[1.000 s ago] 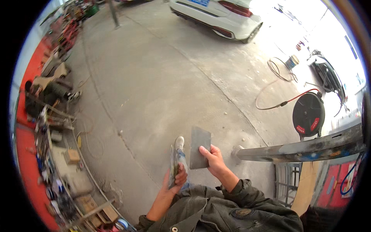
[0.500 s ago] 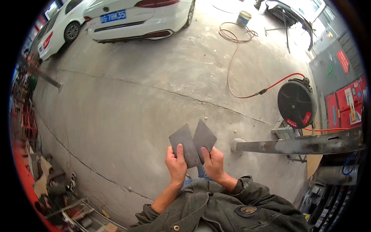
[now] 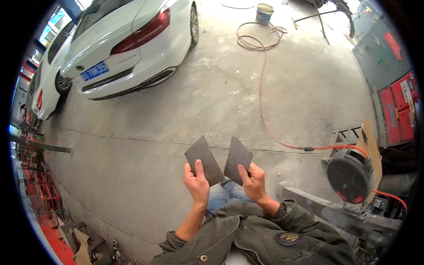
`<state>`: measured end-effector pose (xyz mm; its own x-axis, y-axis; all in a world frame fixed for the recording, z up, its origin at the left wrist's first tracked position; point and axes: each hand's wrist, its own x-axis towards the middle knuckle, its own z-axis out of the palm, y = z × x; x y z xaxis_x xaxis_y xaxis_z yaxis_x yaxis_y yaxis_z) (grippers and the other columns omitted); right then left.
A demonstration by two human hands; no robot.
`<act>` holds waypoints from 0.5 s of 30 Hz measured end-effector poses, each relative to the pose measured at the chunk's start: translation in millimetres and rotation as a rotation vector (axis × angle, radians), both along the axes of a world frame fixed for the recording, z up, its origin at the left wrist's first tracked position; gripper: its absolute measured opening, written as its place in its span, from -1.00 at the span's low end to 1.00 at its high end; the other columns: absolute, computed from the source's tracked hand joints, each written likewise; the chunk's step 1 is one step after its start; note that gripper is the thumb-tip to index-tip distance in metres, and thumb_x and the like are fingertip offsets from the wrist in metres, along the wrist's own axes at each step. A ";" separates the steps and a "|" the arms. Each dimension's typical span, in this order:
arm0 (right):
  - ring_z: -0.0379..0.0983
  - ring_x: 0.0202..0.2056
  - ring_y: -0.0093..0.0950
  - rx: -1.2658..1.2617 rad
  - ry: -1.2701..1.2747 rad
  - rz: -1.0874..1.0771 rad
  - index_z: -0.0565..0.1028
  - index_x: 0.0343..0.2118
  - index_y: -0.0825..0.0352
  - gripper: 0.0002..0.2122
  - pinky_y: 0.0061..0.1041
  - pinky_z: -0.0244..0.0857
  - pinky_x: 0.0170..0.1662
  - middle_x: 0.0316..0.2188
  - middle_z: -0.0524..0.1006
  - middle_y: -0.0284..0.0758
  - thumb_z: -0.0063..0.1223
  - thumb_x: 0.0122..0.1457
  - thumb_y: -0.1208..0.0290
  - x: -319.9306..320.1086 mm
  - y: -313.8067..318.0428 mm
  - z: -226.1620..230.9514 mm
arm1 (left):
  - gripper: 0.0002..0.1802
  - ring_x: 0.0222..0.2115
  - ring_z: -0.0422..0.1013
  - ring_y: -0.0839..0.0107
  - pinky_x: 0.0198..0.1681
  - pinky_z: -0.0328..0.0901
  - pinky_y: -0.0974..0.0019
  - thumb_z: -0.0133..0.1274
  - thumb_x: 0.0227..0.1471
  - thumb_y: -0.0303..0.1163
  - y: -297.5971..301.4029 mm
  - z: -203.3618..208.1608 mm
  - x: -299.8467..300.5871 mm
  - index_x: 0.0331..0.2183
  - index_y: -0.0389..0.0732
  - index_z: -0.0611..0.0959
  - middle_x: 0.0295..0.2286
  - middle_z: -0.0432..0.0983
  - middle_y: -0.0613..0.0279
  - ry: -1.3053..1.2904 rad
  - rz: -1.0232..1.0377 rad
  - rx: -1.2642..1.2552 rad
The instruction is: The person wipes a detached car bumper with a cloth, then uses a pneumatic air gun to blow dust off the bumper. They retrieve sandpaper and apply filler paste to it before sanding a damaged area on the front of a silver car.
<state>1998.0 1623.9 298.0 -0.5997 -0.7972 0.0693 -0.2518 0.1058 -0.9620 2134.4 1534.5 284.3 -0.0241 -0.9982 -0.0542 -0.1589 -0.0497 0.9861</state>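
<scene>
Brightly lit from the top and upper right. Bleached almost to white on the floor around the bucket, then greyer and dimmer toward the lower left. Glossy with reflections on the white car, softly shadowed underneath. Fairly sharp at the centre, on the left plate and right plate. Curved strongly toward the black, rounded rim. Smeared at lower left, perhaps by motion.

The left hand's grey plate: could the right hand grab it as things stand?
Probably not: the right hand is full, holding the right plate, which sits between it and the left plate.
</scene>
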 end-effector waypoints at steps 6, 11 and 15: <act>0.32 -0.57 -0.21 -0.090 0.185 -0.012 0.45 -0.38 0.45 -0.84 -0.37 0.18 -0.51 -0.53 0.39 -0.13 0.01 0.22 0.43 -95.3 -105.6 1.5 | -0.60 -0.59 0.03 0.68 -0.59 0.01 0.48 0.01 0.21 -0.22 -114.9 -14.3 -129.1 -0.56 -0.19 0.29 -0.63 0.15 0.50 0.099 -0.117 0.088; 0.24 -0.64 -0.15 -0.117 0.261 0.104 0.34 -0.53 0.45 -0.75 -0.37 0.13 -0.57 -0.57 0.36 -0.14 0.03 0.21 0.40 -177.8 -208.1 -10.0 | -0.64 -0.59 0.06 0.68 -0.56 0.06 0.51 -0.02 0.22 -0.20 -243.7 -33.4 -216.9 -0.54 -0.17 0.35 -0.61 0.22 0.50 0.170 -0.104 0.131; 0.20 -0.71 -0.37 0.148 0.036 -0.114 0.35 -0.56 0.35 -0.71 -0.48 0.05 -0.63 -0.68 0.31 -0.31 0.02 0.25 0.31 -274.9 -286.1 -45.3 | -0.66 -0.58 0.05 0.72 -0.55 0.04 0.52 -0.02 0.23 -0.21 -370.7 -21.9 -290.6 -0.54 -0.13 0.35 -0.61 0.21 0.55 0.298 -0.094 0.154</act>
